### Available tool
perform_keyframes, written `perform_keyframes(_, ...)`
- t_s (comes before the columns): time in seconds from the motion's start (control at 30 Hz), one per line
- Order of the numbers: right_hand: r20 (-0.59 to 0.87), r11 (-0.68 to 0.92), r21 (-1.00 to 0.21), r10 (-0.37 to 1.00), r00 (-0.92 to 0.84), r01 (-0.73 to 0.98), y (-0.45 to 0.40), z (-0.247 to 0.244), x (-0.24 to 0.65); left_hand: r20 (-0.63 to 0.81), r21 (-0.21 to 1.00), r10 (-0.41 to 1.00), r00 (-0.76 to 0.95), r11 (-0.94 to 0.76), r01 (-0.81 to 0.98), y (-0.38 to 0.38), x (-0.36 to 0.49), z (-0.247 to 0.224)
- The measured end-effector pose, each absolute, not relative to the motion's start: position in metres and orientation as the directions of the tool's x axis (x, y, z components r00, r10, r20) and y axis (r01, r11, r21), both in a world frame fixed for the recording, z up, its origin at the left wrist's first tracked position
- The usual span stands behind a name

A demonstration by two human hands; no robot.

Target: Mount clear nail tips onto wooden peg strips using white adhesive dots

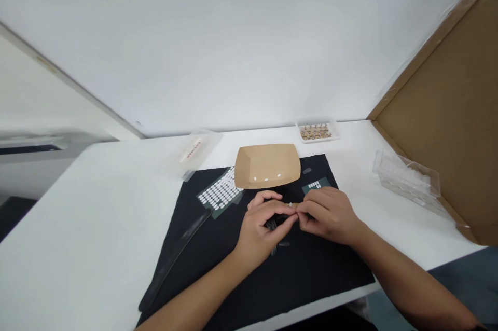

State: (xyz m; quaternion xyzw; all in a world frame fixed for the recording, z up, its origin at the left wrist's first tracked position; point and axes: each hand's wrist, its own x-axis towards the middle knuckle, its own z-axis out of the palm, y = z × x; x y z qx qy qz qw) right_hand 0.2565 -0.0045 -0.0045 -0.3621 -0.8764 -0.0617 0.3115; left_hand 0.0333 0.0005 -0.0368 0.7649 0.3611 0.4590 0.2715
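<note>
Over the black cloth (218, 269), my left hand (262, 222) and my right hand (329, 214) meet at their fingertips. Both are closed in a pinch around a tiny item with a small white tip (290, 205); what it is cannot be made out. Just beyond them lies a brown paper tray (268, 162) with a few white ovals in it. A sheet of white oval stickers (221, 191) rests left of the tray, and a smaller dark sheet (316, 184) with several ovals is behind my right hand. Small clear pieces (285, 244) lie on the cloth below my left hand.
A long black strip (175, 258) lies on the cloth's left side. Behind are a plastic bag (198, 149) and a white box (317, 130) of small metallic pieces. To the right are a clear plastic case (406, 175) and a large cardboard box (447, 113).
</note>
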Motion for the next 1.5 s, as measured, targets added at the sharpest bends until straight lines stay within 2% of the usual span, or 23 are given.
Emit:
perform_keyframes(0.2,0.557,0.727,-0.281,0.655,-0.511,0.626,-0.004,-0.005,0.257,0.537,0.717,0.784,0.311,-0.618,0.322,0.001,0.033,-0.032)
perform_keyframes(0.47,0.468,0.691,-0.610,0.709,-0.527,0.388,-0.004,0.006,0.263,0.619,0.636,0.708,0.338,-0.706,0.312,0.001,0.034,-0.024)
perform_keyframes(0.6,0.430,0.642,-0.697,0.731,-0.530,0.320,-0.002,0.005,0.265,0.639,0.625,0.692,0.337,-0.722,0.297,0.001,0.034,-0.023)
perform_keyframes(0.97,0.374,0.567,-0.768,0.775,-0.510,0.298,0.000,0.000,0.264,0.649,0.603,0.659,0.379,-0.750,0.271,0.002,0.032,-0.025)
perform_keyframes(1.13,0.391,0.623,-0.710,0.736,-0.552,0.327,-0.002,0.001,0.265,0.695,0.543,0.605,0.388,-0.796,0.267,0.005,0.031,-0.028)
perform_keyframes(1.33,0.434,0.667,-0.675,0.705,-0.561,0.316,-0.003,0.002,0.264,0.721,0.535,0.581,0.378,-0.813,0.230,0.007,0.028,-0.031)
perform_keyframes(1.5,0.440,0.663,-0.646,0.729,-0.524,0.380,0.002,0.000,0.272,0.695,0.519,0.609,0.382,-0.793,0.319,0.007,0.025,-0.036)
